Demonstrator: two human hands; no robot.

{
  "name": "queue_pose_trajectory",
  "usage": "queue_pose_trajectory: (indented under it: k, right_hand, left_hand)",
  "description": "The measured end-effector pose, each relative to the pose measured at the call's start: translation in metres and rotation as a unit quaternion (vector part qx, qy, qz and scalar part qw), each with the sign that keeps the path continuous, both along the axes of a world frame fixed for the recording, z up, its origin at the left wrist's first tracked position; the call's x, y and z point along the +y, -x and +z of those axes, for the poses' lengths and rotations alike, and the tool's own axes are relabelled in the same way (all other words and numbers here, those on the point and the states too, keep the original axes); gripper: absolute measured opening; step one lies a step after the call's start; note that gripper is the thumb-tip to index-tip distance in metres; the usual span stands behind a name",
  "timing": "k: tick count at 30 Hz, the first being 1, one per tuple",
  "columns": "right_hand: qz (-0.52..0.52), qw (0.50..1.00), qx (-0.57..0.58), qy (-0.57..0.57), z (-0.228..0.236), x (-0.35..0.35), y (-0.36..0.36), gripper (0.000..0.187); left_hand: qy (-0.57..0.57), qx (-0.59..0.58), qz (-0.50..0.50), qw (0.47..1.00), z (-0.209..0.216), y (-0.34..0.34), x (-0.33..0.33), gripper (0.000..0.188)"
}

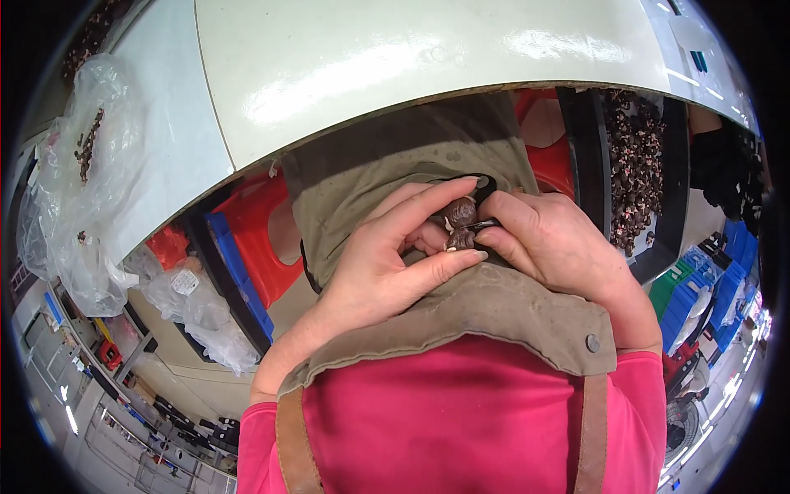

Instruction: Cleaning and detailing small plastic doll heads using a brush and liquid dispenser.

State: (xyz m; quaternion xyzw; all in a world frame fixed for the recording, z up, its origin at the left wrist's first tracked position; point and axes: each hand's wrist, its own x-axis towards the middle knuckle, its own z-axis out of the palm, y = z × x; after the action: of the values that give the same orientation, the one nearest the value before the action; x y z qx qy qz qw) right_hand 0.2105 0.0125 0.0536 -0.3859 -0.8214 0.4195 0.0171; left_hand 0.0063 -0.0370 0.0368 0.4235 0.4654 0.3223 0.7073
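Note:
Above my apron-covered lap, my left hand [393, 247] is closed around a small dark brown moulded piece [461, 216] with rounded lobes and a few cream spots. Its thumb and index finger frame the piece from either side. Close against it, my right hand [539, 235] grips a small tool [484, 224] with a thin dark tip touching or nearly touching the piece. A black loop shows behind the right fingers, probably part of the same tool; its exact kind is partly hidden by the hand.
A glossy pale table [428, 66] curves ahead. On the right, a black bin [675, 181] holds many small brown and pinkish pieces. A clear plastic bag [82, 206] lies at the table's left end. Red plastic [255, 235] and blue crate edges [239, 276] flank my lap.

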Motion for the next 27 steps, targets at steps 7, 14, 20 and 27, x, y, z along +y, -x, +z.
queue_pose_trajectory:
  k: [7, 14, 20, 27]
  right_hand:
    - [0.033, 0.983, 0.022, 0.178, 0.003, 0.016, 0.001, 0.020]
    - [-0.047, 0.967, 0.157, 0.194, 0.000, 0.009, -0.005, 0.036]
    - [-0.046, 0.986, 0.143, 0.071, -0.012, -0.005, -0.006, 0.035]
    - [-0.036, 0.992, 0.105, 0.063, -0.006, 0.000, -0.001, 0.027]
  left_hand:
    - [-0.031, 0.007, -0.019, 0.999, 0.000, 0.003, -0.001, 0.057]
    - [-0.016, -0.025, 0.010, 1.000, -0.002, 0.004, -0.002, 0.058]
    - [-0.049, -0.017, -0.005, 0.999, -0.003, 0.006, 0.001, 0.057]
    - [-0.048, -0.021, -0.003, 0.999, -0.004, 0.008, 0.001, 0.057]
